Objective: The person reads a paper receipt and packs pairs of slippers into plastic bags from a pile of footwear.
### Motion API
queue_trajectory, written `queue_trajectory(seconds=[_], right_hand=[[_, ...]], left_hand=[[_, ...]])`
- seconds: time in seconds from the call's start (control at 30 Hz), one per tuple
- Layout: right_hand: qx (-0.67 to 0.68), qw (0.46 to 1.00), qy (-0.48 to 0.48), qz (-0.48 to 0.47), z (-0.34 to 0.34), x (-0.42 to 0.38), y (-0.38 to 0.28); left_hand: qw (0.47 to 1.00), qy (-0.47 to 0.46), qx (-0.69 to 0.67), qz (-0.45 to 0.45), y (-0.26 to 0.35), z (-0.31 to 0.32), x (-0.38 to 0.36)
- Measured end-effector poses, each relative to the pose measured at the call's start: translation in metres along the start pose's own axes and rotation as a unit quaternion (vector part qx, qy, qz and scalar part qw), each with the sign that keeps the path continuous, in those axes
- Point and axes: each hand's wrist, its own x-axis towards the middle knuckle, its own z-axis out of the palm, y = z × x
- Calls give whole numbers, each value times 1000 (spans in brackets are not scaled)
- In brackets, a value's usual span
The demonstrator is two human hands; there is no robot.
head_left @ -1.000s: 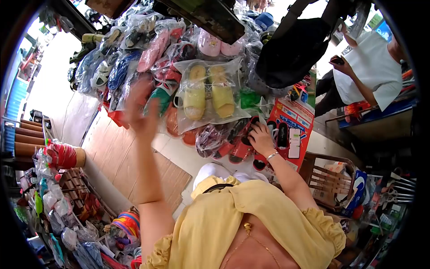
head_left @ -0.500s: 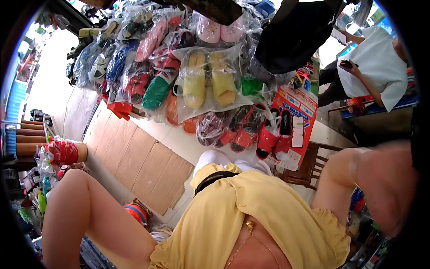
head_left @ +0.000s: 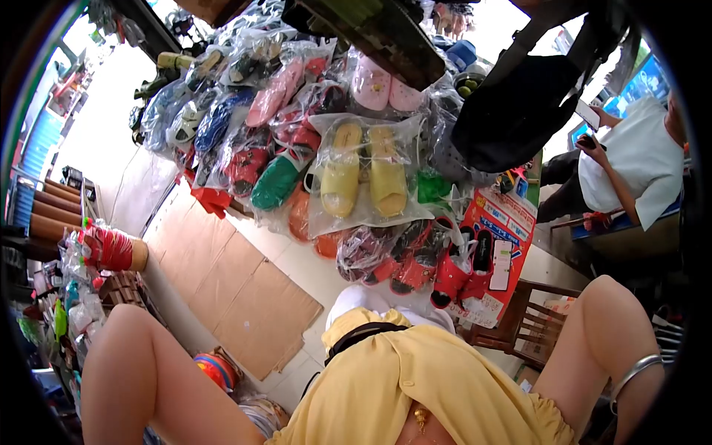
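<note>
My left arm point(head_left: 141, 363) is bent with its elbow outward, and its hand lies outside the picture. On the right my other arm point(head_left: 604, 326) is bent too, with a silver bracelet point(head_left: 639, 368) at the wrist. Just past the bracelet only a small part of my right hand point(head_left: 639, 411) shows at the lower edge; its fingers are hidden. In front of me, yellow slippers point(head_left: 341, 178) in a clear bag lie on a heap of bagged footwear. Red slippers point(head_left: 450, 274) and a phone point(head_left: 501, 265) rest at the near right side, by a red printed sheet point(head_left: 512, 222).
A black bag point(head_left: 512, 111) hangs at upper right. Beyond it a person in a white top point(head_left: 638, 156) holds a phone. A wooden chair point(head_left: 530, 319) stands near my right side. Flattened cardboard point(head_left: 230, 282) covers the floor, with a reel of red cord point(head_left: 111, 248) farther left.
My right hand, blurred beside the elbow before, has dropped toward the lower right edge, mostly out of view. The camera has tilted up, so the heap sits lower in the picture.
</note>
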Motion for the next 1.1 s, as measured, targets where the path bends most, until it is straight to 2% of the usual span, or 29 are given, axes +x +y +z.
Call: queue_trajectory(seconds=[0.13,0.23,0.3,0.37,0.43,0.53,0.57,0.6,0.63,0.67,0.73,0.77,0.8,0.87,0.93,0.97,1.03,1.1], right_hand=[[28,1000,-2,9,-3,-6,8],[48,998,-7,32,3,-17,28],[54,996,-20,62,17,-34,47],[62,993,-39,92,31,-53,63],[51,987,-54,139,60,-72,85],[-17,971,-93,217,143,-105,132],[-71,966,-121,218,175,-115,170],[-52,956,-127,261,199,-128,149],[-59,951,-138,269,213,-129,156],[-75,954,-145,253,224,-131,180],[-161,928,-209,263,267,-143,202],[-167,926,-210,265,281,-150,214],[-219,913,-227,258,295,-160,219],[-279,894,-241,253,311,-162,231],[-286,890,-162,317,323,-162,230],[-315,874,-152,337,323,-151,230],[-335,853,-150,372,329,-156,237],[-361,835,-137,393,334,-147,241]], left_hand=[[996,18,50,-65,-1,-7,-8],[976,33,122,-177,-3,-20,-28],[940,31,181,-286,-1,-29,-55],[876,17,239,-418,12,-29,-97],[808,-29,227,-543,21,-19,-154],[688,-122,128,-704,53,6,-261],[658,-200,120,-716,52,29,-331],[626,-222,107,-740,63,10,-319],[625,-214,107,-743,68,10,-357],[589,-193,125,-775,68,23,-404],[594,-172,187,-763,80,27,-501],[580,-140,211,-774,86,37,-548],[551,-147,231,-789,95,38,-575],[529,-107,238,-808,85,54,-563],[517,-181,223,-806,72,48,-541],[517,-184,214,-808,68,43,-535],[511,-269,162,-800,64,31,-529],[520,-244,113,-811,62,25,-538]])
